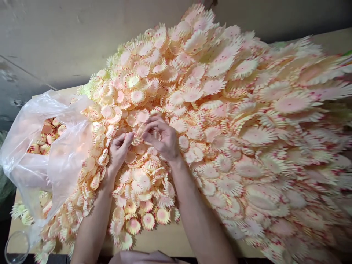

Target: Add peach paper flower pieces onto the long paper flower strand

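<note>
A huge heap of cream and pink fabric flower petals covers most of the table. My left hand rests on the heap near its middle, fingers curled and pinched on a petal piece. My right hand is just beside it, fingers bent and pinching at a petal between the two hands. The fingertips of both hands nearly meet. What exactly each pinch holds is small and partly hidden.
A clear plastic bag with more petals lies open at the left. A round glass rim sits at the bottom left corner. A strip of bare wooden table shows at the front edge. A grey wall stands behind.
</note>
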Action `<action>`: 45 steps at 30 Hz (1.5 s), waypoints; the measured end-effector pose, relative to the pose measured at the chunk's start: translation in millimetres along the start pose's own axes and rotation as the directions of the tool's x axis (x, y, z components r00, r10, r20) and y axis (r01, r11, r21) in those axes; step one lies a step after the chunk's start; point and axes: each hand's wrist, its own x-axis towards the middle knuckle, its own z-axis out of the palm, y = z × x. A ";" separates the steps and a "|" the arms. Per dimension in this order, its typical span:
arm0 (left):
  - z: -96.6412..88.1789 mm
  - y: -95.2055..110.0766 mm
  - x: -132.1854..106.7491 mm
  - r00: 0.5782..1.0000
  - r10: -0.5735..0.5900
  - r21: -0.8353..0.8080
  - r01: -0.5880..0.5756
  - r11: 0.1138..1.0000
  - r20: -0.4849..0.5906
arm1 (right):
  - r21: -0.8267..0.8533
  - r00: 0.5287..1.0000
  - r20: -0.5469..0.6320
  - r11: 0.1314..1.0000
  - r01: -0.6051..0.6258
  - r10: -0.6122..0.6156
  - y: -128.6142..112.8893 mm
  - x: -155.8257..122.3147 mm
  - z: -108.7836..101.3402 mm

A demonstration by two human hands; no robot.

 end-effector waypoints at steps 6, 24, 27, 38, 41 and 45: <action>-0.4 2.1 0.5 0.997 0.022 -0.013 -0.021 1.000 0.073 | -0.024 0.995 0.094 1.000 -0.009 0.011 2.0 -2.6 2.6; 1.4 10.1 -2.3 0.997 0.001 0.057 -0.005 0.998 0.073 | 0.172 0.865 -0.411 0.956 -0.236 0.288 9.8 3.6 13.6; 3.2 10.4 -2.0 0.997 -0.055 -0.037 0.056 0.998 0.049 | 0.214 0.857 -0.418 0.949 -0.231 0.302 10.0 5.5 7.7; 3.9 6.1 2.9 0.994 -0.109 -0.082 0.109 0.991 0.015 | 0.095 0.999 -0.012 0.995 0.031 -0.030 1.6 1.1 -1.6; 3.3 6.9 2.2 0.993 -0.116 -0.069 0.118 0.991 0.029 | 0.075 0.994 0.109 0.997 0.012 -0.020 0.3 -0.7 0.1; 2.3 5.9 2.0 0.997 -0.077 -0.044 0.077 0.996 0.015 | 0.019 0.989 0.145 1.000 0.004 -0.007 3.0 -1.9 2.0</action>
